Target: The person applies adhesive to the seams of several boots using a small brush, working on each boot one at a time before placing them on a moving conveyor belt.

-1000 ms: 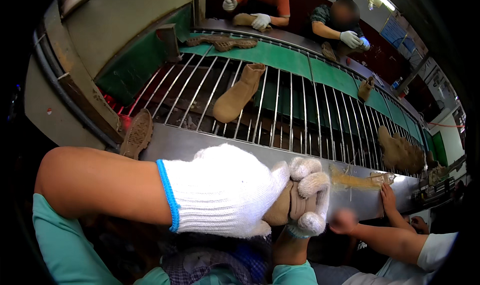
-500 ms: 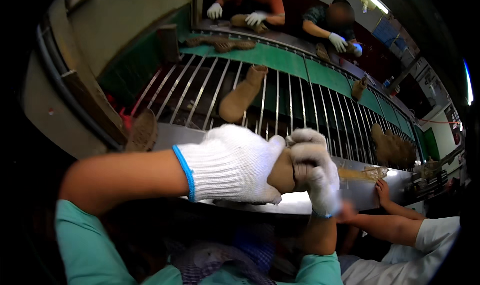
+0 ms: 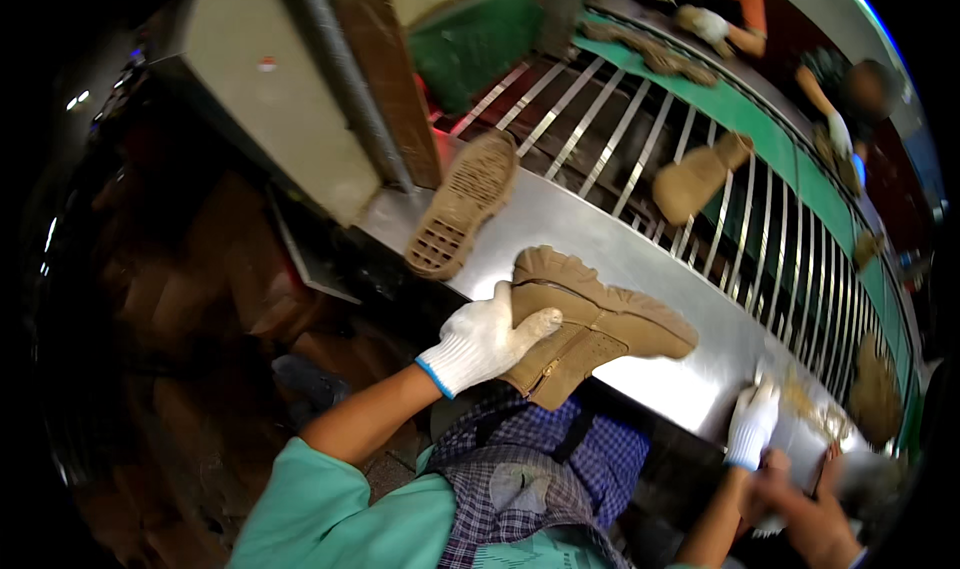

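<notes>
Head view, with the tan boot (image 3: 610, 334) as the clock's centre: the left hand (image 3: 490, 339), in a white knit glove with a blue cuff, grips this boot from 9 o'clock, thumb across its side. The boot lies side-on by the near edge of the metal bench (image 3: 720, 359), heel toward 11, toe toward 4, zipped shaft toward 7; whether it touches the bench I cannot tell. At 4 o'clock the gloved right hand (image 3: 755, 419) is at the bench, just beside a yellowish patch (image 3: 805, 399); I cannot tell whether its fingers are closed on anything. Near its wrist, between 4 and 5, is another person's blurred bare hand (image 3: 805, 514). A loose sole (image 3: 465, 204) lies tread up at 10 o'clock. Toward 1, a second boot (image 3: 692, 184) rests on the metal bars (image 3: 640, 144), short of the green strip (image 3: 735, 104).
</notes>
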Motion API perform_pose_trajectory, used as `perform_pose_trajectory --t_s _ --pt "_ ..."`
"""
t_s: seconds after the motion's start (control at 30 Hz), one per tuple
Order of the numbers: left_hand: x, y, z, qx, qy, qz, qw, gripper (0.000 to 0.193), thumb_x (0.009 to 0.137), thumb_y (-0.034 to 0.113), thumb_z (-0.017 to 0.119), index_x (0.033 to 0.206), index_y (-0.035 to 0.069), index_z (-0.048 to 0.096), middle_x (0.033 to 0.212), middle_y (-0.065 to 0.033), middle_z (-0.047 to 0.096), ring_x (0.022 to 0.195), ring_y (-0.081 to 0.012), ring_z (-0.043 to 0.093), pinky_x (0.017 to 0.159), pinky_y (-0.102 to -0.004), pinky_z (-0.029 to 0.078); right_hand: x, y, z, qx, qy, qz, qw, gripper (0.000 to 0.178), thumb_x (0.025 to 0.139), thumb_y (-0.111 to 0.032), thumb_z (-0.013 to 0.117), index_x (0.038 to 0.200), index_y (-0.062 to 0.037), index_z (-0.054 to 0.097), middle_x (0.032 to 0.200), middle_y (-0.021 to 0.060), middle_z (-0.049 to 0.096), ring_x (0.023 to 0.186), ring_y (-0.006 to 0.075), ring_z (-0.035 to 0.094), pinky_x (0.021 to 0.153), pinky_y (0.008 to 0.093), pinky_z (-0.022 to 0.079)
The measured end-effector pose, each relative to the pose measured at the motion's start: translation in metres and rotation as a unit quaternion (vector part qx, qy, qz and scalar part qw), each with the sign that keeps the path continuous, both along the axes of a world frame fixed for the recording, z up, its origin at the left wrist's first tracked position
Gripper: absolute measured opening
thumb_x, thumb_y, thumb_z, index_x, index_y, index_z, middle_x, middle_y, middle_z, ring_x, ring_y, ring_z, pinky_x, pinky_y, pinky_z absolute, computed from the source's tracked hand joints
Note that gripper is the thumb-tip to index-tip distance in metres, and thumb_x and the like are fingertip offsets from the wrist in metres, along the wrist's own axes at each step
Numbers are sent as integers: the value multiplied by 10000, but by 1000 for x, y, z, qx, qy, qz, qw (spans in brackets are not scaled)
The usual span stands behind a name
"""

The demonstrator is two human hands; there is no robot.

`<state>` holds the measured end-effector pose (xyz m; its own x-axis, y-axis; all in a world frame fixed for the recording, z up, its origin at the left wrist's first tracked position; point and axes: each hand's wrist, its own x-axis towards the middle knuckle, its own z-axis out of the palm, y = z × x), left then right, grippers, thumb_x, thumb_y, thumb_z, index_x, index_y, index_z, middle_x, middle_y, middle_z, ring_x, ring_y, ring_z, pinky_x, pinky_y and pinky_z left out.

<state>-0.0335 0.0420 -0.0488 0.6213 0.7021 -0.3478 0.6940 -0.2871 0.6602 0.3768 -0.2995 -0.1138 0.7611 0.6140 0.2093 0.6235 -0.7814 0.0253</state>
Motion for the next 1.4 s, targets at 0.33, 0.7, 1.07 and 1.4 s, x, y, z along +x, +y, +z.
perform_pose_trajectory --t_s 0.33,0.7,1.07,1.4 --pt "56 -20 -3 -48 -4 -129 990 935 835 666 842 1346 -62 556 1074 -275 743 966 -421 776 856 -484 631 -202 140 140 71 348 280 892 450 983 -217 734 1379 -45 607 1089 227 704 1004 391 719 872 440 571" --pt "86 18 -42 70 -277 -213 934 1205 656 477 1008 1590 36 386 1485 -229 536 1380 -427 571 1133 -490 538 -137 147 163 -187 188 216 940 349 1046 -387 671 1070 -39 659 796 251 721 753 454 737 666 551 584" --pt "95 16 -65 86 -423 -151 889 847 699 308 972 1368 7 547 1257 -213 632 1179 -419 662 1019 -512 572 -158 250 163 -259 298 323 860 465 1067 -415 633 1019 47 618 745 248 701 663 424 734 633 514 605" --pt "104 6 -79 224 -436 -135 861 857 889 553 825 1403 -69 536 1311 -282 629 1217 -464 657 1053 -555 569 -220 207 177 -290 56 377 878 295 1034 -308 633 1022 -13 633 747 95 699 606 275 744 522 427 581"
